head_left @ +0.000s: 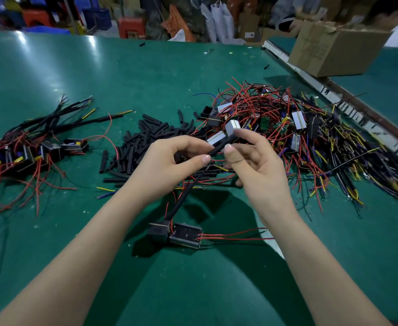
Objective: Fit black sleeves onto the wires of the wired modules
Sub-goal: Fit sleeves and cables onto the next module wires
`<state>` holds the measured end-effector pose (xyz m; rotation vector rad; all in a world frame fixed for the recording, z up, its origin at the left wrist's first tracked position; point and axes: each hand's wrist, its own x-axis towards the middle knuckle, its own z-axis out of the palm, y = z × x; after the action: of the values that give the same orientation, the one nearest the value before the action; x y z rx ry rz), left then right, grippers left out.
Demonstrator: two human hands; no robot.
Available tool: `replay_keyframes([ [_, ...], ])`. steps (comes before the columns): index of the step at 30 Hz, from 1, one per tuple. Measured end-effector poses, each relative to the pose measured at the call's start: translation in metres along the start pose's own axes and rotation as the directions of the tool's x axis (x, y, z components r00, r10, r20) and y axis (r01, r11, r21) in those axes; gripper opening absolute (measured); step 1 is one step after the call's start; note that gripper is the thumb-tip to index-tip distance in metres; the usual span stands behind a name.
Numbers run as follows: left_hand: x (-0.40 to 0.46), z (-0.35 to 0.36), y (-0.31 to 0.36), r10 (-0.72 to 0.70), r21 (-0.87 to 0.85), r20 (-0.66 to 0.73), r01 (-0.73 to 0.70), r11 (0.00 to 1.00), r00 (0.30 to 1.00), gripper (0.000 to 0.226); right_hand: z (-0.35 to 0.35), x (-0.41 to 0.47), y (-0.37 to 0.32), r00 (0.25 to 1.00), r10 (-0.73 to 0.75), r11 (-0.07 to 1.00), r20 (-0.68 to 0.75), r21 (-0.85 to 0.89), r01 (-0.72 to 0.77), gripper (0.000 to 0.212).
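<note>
Black sleeve [221, 145] pinched by right hand [252, 165] | left hand [169, 165] pinching wires [194, 182]

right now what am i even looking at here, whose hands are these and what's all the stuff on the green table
This is a single picture from a camera worn on a person's head, looking down at their own bare hands over a green worktable. The left hand and right hand together pinch one black sleeve, apparently feeding it onto the wires of the wired module lying just below. A pile of loose black sleeves sits in the middle. To the right is a tangle of unsleeved modules with red and yellow wires; to the left, modules with sleeves already fitted. A cardboard box stands at the far right.
</note>
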<state>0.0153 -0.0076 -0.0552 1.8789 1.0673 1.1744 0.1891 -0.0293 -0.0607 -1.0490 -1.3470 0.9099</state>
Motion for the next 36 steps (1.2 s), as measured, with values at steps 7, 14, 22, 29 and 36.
replay_keyframes([
  [7,0.002,-0.005,0.001,0.028,0.055,-0.044,-0.026,0.998,0.999,0.02,0.001,0.0,-0.004,0.997,0.031,0.989,-0.064,0.147,-0.021,0.015],
  [14,0.003,-0.028,-0.016,-0.219,0.634,-0.007,0.173,0.754,0.976,0.031,-0.007,0.004,-0.006,0.978,0.086,0.985,-0.19,0.164,-0.055,0.017],
  [22,0.0,-0.021,-0.002,-0.304,0.138,0.187,0.281,0.95,0.934,0.017,-0.005,0.001,-0.007,0.984,0.066,0.993,-0.163,0.105,-0.049,0.019],
  [29,-0.001,-0.021,0.002,-0.254,-0.034,0.223,0.268,0.963,0.941,0.015,-0.004,0.002,-0.007,0.978,0.158,0.976,-0.134,0.17,-0.134,0.014],
  [36,-0.001,-0.021,0.002,-0.229,-0.042,0.24,0.246,0.968,0.943,0.013,-0.003,0.001,-0.008,0.983,0.152,0.977,-0.106,0.167,-0.133,0.014],
])
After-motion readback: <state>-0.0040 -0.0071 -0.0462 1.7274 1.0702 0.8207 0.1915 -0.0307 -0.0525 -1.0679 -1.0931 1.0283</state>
